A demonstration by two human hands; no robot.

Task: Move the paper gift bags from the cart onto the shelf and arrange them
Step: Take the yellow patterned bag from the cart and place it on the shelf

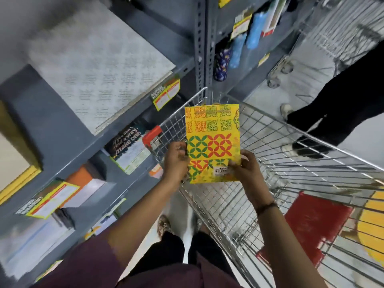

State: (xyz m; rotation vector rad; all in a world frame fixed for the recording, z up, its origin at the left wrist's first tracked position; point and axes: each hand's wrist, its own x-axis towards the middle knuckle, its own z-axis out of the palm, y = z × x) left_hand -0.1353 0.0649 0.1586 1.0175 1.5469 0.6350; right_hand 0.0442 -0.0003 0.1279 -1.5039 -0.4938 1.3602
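Grey steel shelf (62, 129) occupies the left side. Left hand (175, 161) fingers grip the left edge of the yellow patterned gift bag (213, 142); right hand (246, 169) fingers grip its lower right corner, above the wire cart (291, 163)

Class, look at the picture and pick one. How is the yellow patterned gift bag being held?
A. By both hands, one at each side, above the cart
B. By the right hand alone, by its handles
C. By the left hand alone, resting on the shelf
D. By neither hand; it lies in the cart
A: the left hand and right hand grip opposite sides of the yellow gift bag, held up over the wire cart.
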